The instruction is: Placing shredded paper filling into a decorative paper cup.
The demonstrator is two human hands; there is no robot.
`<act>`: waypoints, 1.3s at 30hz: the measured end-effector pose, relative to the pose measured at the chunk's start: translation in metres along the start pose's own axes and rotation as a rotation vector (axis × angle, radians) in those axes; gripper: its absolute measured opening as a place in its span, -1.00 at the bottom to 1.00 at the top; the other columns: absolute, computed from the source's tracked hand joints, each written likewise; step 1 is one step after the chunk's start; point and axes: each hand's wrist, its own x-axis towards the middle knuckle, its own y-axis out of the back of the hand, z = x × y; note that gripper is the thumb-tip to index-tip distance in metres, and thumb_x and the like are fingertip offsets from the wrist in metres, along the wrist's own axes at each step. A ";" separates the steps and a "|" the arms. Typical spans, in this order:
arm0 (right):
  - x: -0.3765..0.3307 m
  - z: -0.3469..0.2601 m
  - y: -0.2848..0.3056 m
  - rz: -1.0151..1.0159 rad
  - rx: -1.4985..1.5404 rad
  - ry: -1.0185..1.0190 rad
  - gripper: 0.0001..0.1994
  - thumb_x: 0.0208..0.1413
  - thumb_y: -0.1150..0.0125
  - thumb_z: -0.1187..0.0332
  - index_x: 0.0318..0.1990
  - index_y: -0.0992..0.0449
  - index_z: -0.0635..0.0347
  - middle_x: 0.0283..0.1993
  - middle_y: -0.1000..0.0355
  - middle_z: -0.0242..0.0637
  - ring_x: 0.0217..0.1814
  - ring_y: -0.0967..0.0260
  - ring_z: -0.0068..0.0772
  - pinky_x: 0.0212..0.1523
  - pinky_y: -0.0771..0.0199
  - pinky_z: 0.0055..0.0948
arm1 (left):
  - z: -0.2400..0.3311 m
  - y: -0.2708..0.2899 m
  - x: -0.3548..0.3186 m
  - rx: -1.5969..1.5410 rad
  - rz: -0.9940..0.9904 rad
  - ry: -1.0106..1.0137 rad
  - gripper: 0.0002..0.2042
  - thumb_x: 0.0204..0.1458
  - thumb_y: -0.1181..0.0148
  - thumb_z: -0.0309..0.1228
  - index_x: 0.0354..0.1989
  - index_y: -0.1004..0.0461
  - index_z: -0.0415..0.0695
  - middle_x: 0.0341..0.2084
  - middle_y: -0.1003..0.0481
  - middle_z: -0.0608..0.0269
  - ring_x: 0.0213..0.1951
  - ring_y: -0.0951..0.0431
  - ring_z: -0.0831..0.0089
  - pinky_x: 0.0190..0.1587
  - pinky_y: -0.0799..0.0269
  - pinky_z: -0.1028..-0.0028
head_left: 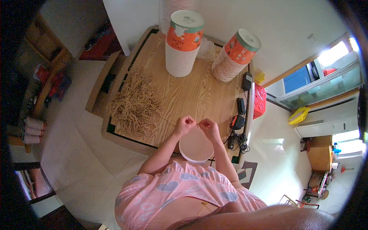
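A white paper bucket (pixel 195 146) stands at the near edge of the table, close against my body, its round mouth toward me. Over its far rim my left hand (pixel 186 125) and my right hand (pixel 209 128) come almost together, both with fingers pinched. Between the fingertips shows a small bit of thin tan cord; how it meets the rim is too small to tell. To the left lies a big tangled heap of tan cords (pixel 137 101) on the wood-grain table (pixel 188 97).
At the far side stand a tall stack of upside-down orange and green paper buckets (pixel 179 57) and a leaning second stack (pixel 232 61), cords hanging at its side. Black adapters (pixel 240 105) and cables (pixel 240 142) line the right edge. A red plastic stool (pixel 260 100) stands beyond it.
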 end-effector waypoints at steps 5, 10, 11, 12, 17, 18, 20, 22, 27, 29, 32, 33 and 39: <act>0.000 -0.004 0.000 -0.021 0.017 -0.002 -0.92 -0.11 -0.19 0.47 -0.42 -0.46 0.24 -0.51 -0.43 -0.38 -0.45 -0.31 -0.65 -0.40 -0.31 -0.59 | 0.001 0.002 0.004 -0.048 -0.022 0.033 -0.94 -0.16 -0.14 -0.50 -0.58 -0.41 -0.19 -0.66 -0.42 0.38 -0.58 -0.38 0.68 -0.50 -0.31 0.62; -0.001 0.001 0.000 -0.013 0.035 0.058 -0.94 -0.11 -0.19 0.49 -0.45 -0.45 0.24 -0.53 -0.40 -0.41 -0.46 -0.29 -0.67 -0.41 -0.30 -0.60 | -0.004 -0.001 0.007 -0.069 -0.039 0.074 -0.95 -0.12 -0.13 -0.52 -0.55 -0.40 -0.20 -0.62 -0.43 0.35 -0.54 -0.40 0.64 -0.47 -0.35 0.61; -0.001 -0.001 0.000 -0.018 0.024 0.057 -0.95 -0.11 -0.19 0.50 -0.45 -0.44 0.23 -0.54 -0.40 -0.42 -0.46 -0.28 -0.67 -0.42 -0.29 -0.60 | -0.004 -0.002 0.007 -0.068 -0.038 0.075 -0.95 -0.12 -0.13 -0.52 -0.55 -0.40 -0.20 -0.62 -0.43 0.35 -0.54 -0.40 0.64 -0.47 -0.35 0.61; -0.002 -0.003 0.000 -0.019 0.025 0.057 -0.95 -0.11 -0.19 0.50 -0.45 -0.44 0.23 -0.54 -0.40 -0.42 -0.46 -0.28 -0.67 -0.42 -0.29 -0.60 | -0.005 -0.002 0.008 -0.084 -0.040 0.082 -0.95 -0.12 -0.13 -0.52 -0.54 -0.40 -0.20 -0.62 -0.43 0.35 -0.54 -0.41 0.64 -0.46 -0.36 0.61; -0.004 -0.014 0.002 -0.033 0.015 0.045 -0.94 -0.11 -0.18 0.48 -0.43 -0.45 0.23 -0.53 -0.39 -0.41 -0.47 -0.27 -0.68 -0.41 -0.31 -0.58 | -0.010 -0.002 0.010 -0.066 -0.041 0.074 -0.96 -0.11 -0.13 -0.53 -0.53 -0.41 -0.21 -0.60 -0.44 0.34 -0.53 -0.42 0.63 -0.44 -0.38 0.60; -0.005 -0.017 0.002 -0.035 0.017 0.045 -0.94 -0.11 -0.18 0.48 -0.43 -0.45 0.23 -0.53 -0.39 -0.41 -0.47 -0.27 -0.68 -0.41 -0.31 -0.58 | -0.011 -0.002 0.010 -0.096 -0.046 0.078 -0.95 -0.12 -0.13 -0.52 -0.52 -0.42 -0.21 -0.60 -0.45 0.33 -0.53 -0.42 0.63 -0.43 -0.38 0.60; -0.007 -0.021 0.003 -0.020 0.038 0.061 -0.94 -0.10 -0.17 0.47 -0.43 -0.45 0.24 -0.53 -0.40 -0.40 -0.46 -0.27 -0.67 -0.40 -0.31 -0.58 | -0.015 -0.003 0.012 -0.124 -0.051 0.084 -0.95 -0.12 -0.14 -0.52 -0.52 -0.42 -0.22 -0.60 -0.45 0.32 -0.52 -0.43 0.63 -0.43 -0.38 0.60; -0.006 -0.016 0.003 -0.021 0.045 0.072 -0.92 -0.09 -0.18 0.44 -0.42 -0.46 0.25 -0.52 -0.41 -0.36 -0.47 -0.28 -0.63 -0.42 -0.32 -0.56 | -0.019 -0.005 0.014 -0.048 -0.063 0.063 -0.94 -0.13 -0.14 -0.50 -0.51 -0.43 -0.22 -0.60 -0.46 0.30 -0.52 -0.44 0.63 -0.44 -0.38 0.60; -0.005 -0.014 0.003 -0.015 0.001 0.113 -0.90 -0.07 -0.17 0.42 -0.41 -0.48 0.25 -0.50 -0.43 -0.30 -0.48 -0.29 -0.57 -0.45 -0.33 -0.54 | -0.028 -0.005 0.014 -0.059 -0.006 0.087 -0.94 -0.13 -0.14 -0.50 -0.51 -0.44 -0.22 -0.61 -0.47 0.29 -0.52 -0.45 0.61 -0.45 -0.38 0.58; -0.005 -0.013 0.003 -0.023 0.015 0.054 -0.90 -0.05 -0.15 0.41 -0.41 -0.48 0.26 -0.49 -0.43 -0.29 -0.48 -0.30 -0.55 -0.44 -0.33 -0.53 | -0.028 -0.004 0.014 -0.067 0.024 0.098 -0.95 -0.13 -0.14 -0.50 -0.51 -0.44 -0.21 -0.62 -0.47 0.29 -0.52 -0.46 0.60 -0.45 -0.39 0.58; -0.004 -0.013 0.002 -0.010 0.033 -0.018 -0.88 -0.04 -0.14 0.40 -0.40 -0.48 0.26 -0.50 -0.42 -0.29 -0.47 -0.31 -0.55 -0.42 -0.33 -0.53 | -0.025 -0.002 0.013 -0.063 -0.020 0.124 -0.93 -0.09 -0.14 -0.47 -0.45 -0.39 -0.17 -0.54 -0.44 0.32 -0.46 -0.44 0.56 -0.36 -0.37 0.55; -0.004 -0.012 0.001 -0.010 0.034 -0.018 -0.88 -0.04 -0.14 0.40 -0.40 -0.48 0.26 -0.50 -0.42 -0.29 -0.47 -0.31 -0.55 -0.42 -0.33 -0.53 | -0.024 -0.001 0.013 -0.116 0.018 0.135 -0.92 -0.07 -0.12 -0.47 -0.44 -0.37 -0.16 -0.54 -0.44 0.31 -0.45 -0.45 0.54 -0.35 -0.37 0.54; -0.003 -0.007 0.000 -0.028 0.066 0.027 -0.89 -0.05 -0.15 0.42 -0.38 -0.45 0.26 -0.53 -0.37 -0.44 -0.46 -0.23 -0.68 -0.42 -0.27 -0.60 | -0.004 0.003 0.021 -0.222 0.108 0.090 -0.93 -0.04 -0.07 -0.49 -0.47 -0.35 -0.22 -0.56 -0.46 0.27 -0.49 -0.48 0.54 -0.40 -0.39 0.55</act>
